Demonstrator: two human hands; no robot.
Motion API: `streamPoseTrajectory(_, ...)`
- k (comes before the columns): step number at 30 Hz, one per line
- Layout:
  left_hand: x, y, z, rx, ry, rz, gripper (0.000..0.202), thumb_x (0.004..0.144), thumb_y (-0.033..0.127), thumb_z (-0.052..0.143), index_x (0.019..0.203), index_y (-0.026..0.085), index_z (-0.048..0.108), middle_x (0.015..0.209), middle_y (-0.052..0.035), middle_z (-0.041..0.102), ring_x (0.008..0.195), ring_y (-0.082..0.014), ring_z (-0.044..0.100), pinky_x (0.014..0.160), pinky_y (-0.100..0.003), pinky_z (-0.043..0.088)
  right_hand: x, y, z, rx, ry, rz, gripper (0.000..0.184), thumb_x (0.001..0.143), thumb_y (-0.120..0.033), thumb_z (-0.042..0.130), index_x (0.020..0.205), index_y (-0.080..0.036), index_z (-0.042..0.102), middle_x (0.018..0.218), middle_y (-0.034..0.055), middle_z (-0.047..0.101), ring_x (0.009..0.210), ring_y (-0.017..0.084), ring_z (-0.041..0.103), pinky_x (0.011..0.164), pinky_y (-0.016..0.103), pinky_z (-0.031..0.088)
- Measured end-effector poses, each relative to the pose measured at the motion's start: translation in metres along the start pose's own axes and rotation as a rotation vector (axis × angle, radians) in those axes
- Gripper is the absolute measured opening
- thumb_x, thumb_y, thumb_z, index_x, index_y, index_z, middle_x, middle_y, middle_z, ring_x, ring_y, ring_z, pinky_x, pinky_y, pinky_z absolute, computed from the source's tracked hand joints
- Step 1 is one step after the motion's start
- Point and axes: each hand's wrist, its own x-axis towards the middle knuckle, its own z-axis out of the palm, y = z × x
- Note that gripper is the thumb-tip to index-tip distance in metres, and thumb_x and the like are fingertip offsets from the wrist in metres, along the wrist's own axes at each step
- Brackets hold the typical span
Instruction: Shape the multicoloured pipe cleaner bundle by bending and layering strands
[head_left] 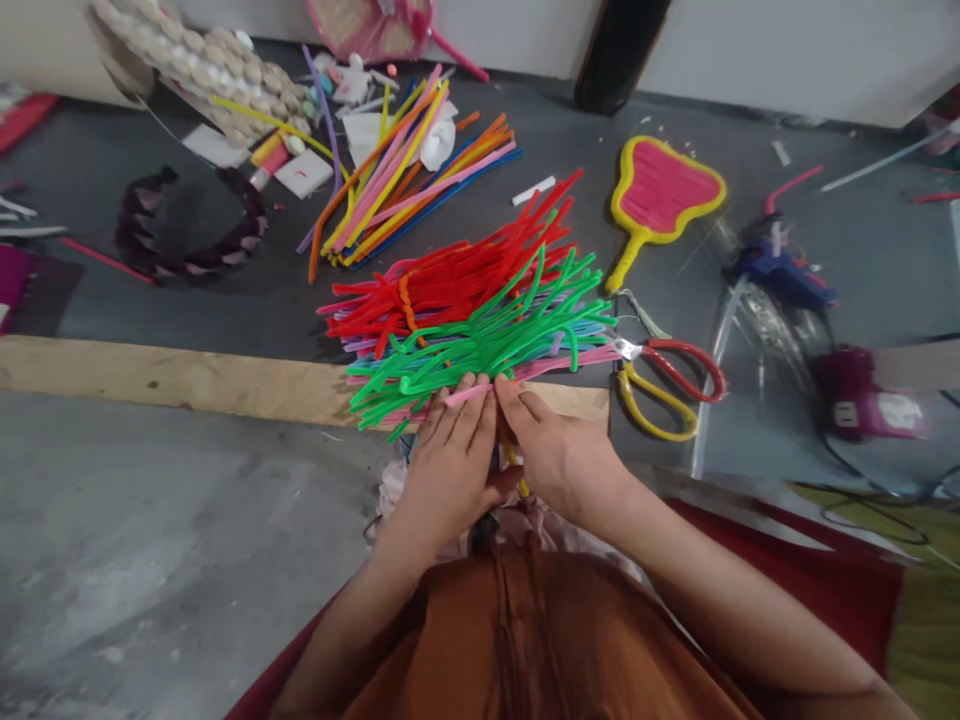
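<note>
A heap of pipe cleaners [480, 310], red on top and green in front with pink and blue beneath, lies on the grey floor. My left hand [450, 465] is closed at its near edge, fingers pressed together over a pink pipe cleaner [469, 393]. My right hand [551, 450] pinches the same pink pipe cleaner from the right. A short yellow piece [516, 470] shows between my two hands. Both hands hover above my lap in orange cloth.
A second bundle of mixed-colour pipe cleaners [412, 170] lies further back. Red and yellow scissors [664, 385] rest right of the heap. A pink and yellow fan shape [660, 195], a blue glue gun [780, 270], a dark braided hoop [187, 225] and a wooden plank [187, 380] surround it.
</note>
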Motion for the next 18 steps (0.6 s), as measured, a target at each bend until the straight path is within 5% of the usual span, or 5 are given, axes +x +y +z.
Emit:
streamPoseTrajectory(4,-0.011,0.007,-0.039,-0.124,0.224,0.003,0.014,0.090,0.015,0.057,0.101,0.013,0.067,0.100,-0.0103,0.075,0.102,-0.0213,0.069,0.102,-0.037,0.050,0.000,-0.010,-0.002,-0.108,0.017,0.020,0.065,0.094,-0.011,0.031,0.157,-0.012,0.021,0.136,0.0235,0.057,0.084,0.024,0.073,0.059,0.034,0.058)
streamPoseTrajectory(7,-0.008,0.021,-0.059,-0.315,0.208,0.114,0.011,0.091,0.014,0.054,0.091,0.017,0.064,0.090,-0.0054,0.075,0.098,-0.0169,0.070,0.102,-0.033,0.052,0.001,-0.015,-0.005,-0.114,0.023,0.032,0.059,0.097,-0.012,0.027,0.156,-0.010,0.023,0.129,0.0238,0.060,0.087,0.025,0.072,0.062,0.035,0.058)
streamPoseTrajectory(9,0.000,0.022,-0.053,-0.284,0.193,0.218,0.025,0.098,0.021,0.045,0.112,0.012,0.063,0.117,-0.0119,0.073,0.123,-0.0216,0.061,0.112,-0.040,0.044,0.001,-0.016,-0.007,-0.089,-0.014,0.031,0.056,0.100,-0.017,0.028,0.156,-0.012,0.026,0.126,0.0215,0.062,0.091,0.025,0.072,0.065,0.035,0.058)
streamPoseTrajectory(13,0.015,0.001,-0.009,-0.005,0.086,-0.006,0.078,0.100,0.061,0.024,0.142,-0.002,0.044,0.148,-0.0259,0.048,0.144,-0.0342,0.039,0.119,-0.052,0.027,-0.002,-0.009,-0.007,-0.062,0.012,0.016,0.058,0.099,-0.027,0.037,0.156,-0.016,0.028,0.125,0.0181,0.063,0.093,0.025,0.071,0.065,0.032,0.057)
streamPoseTrajectory(18,0.012,-0.012,0.014,0.087,0.013,-0.019,0.086,0.096,0.068,0.026,0.149,0.002,0.037,0.156,-0.0238,0.037,0.148,-0.0348,0.030,0.121,-0.052,0.020,-0.017,0.025,0.008,0.136,0.150,0.057,0.057,0.094,-0.026,0.047,0.150,-0.016,0.041,0.120,0.0168,0.065,0.095,0.027,0.070,0.069,0.035,0.057)
